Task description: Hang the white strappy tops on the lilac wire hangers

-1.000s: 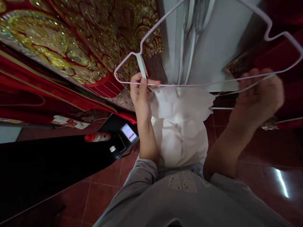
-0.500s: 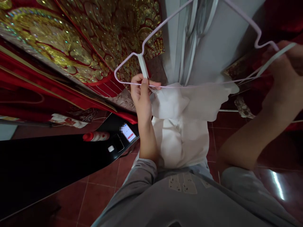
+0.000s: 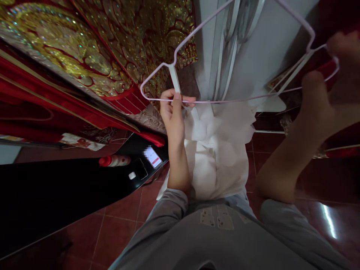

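Observation:
A pale pink clothes hanger [image 3: 230, 102] spans the upper middle, with its hook beyond the top edge. My left hand [image 3: 173, 108] is closed around its lower bar near the left end, pinching a white strap [image 3: 174, 77] that loops over the left notch. A second white strap [image 3: 295, 71] runs up to the right notch. By the right end of the hanger is my right hand [image 3: 323, 90], blurred, thumb and fingers apart, with nothing visible between them but the hanger's end. Below the bar hangs a cream-white garment [image 3: 222, 127] on the straps, in front of my body.
Red clothes with gold sequins [image 3: 112, 48] hang close on the left. A black table [image 3: 70, 191] holds a red-capped bottle [image 3: 115, 161], a lit phone [image 3: 153, 156], a dark phone [image 3: 140, 168] and a white case [image 3: 132, 175]. Ahead stands a pale panel [image 3: 261, 63].
My right hand has pulled the right strap outward and up, and the strap now sits at the hanger's right notch, out of my fingers. The left hand keeps its grip, shifting slightly right.

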`<move>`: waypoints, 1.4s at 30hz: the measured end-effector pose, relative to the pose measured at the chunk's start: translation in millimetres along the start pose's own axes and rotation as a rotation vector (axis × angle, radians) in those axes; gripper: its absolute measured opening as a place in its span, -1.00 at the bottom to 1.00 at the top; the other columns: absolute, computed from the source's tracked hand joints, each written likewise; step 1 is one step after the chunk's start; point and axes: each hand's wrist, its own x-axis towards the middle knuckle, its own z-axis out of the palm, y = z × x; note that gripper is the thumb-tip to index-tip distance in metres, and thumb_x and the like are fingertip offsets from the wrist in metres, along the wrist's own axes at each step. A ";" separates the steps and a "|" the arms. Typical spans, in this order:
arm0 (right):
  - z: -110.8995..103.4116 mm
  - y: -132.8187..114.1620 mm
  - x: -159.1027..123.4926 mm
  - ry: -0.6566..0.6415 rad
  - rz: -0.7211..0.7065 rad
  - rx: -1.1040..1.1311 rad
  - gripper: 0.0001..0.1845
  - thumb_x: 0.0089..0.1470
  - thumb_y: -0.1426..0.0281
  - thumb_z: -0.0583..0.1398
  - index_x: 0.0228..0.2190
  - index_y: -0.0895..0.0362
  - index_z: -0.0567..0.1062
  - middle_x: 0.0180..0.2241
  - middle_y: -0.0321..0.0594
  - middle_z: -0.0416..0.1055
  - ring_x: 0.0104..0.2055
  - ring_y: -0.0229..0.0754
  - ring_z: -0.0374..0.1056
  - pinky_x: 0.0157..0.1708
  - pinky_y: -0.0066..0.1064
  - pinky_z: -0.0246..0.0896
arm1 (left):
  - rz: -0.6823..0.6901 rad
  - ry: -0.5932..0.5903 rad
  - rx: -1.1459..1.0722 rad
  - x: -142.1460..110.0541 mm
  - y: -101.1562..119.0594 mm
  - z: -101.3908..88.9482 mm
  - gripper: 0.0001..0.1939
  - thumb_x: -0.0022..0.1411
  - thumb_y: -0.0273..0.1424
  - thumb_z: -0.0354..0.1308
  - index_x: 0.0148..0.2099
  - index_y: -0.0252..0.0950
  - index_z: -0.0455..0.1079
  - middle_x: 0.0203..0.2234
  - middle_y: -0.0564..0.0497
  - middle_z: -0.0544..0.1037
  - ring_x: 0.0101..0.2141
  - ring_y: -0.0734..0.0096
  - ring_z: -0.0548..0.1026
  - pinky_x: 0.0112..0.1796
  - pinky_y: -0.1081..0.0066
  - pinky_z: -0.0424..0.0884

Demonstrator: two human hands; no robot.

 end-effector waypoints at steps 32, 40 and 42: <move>41.0 73.2 -71.3 -0.328 0.309 0.234 -0.49 0.22 -0.20 0.25 -0.33 -0.02 0.41 -0.24 -0.18 0.48 -0.30 -0.17 0.46 -0.56 -0.34 0.12 | 0.492 0.179 0.327 -29.2 -33.5 -8.4 -0.87 0.46 -0.32 0.24 -0.07 -0.22 0.58 -0.24 0.03 0.64 -0.18 0.34 0.61 -0.05 0.31 0.52; 46.4 60.2 -73.5 -0.283 0.328 0.296 -0.50 0.19 -0.16 0.30 -0.37 -0.01 0.40 -0.31 -0.24 0.53 -0.40 -0.26 0.43 -0.60 -0.39 0.06 | 0.385 0.196 0.326 -43.8 3.3 -5.0 -0.79 0.49 -0.30 0.27 -0.24 -0.23 0.61 -0.45 0.11 0.59 -0.44 0.49 0.53 -0.30 0.44 0.45; 45.2 60.7 -72.1 -0.294 0.315 0.281 -0.49 0.18 -0.19 0.29 -0.37 -0.01 0.41 -0.32 -0.24 0.53 -0.42 -0.25 0.40 -0.59 -0.39 0.09 | 0.356 0.179 0.339 -41.8 17.3 -4.8 -0.69 0.48 -0.24 0.31 -0.34 -0.24 0.55 -0.52 0.12 0.54 -0.50 0.50 0.47 -0.37 0.44 0.41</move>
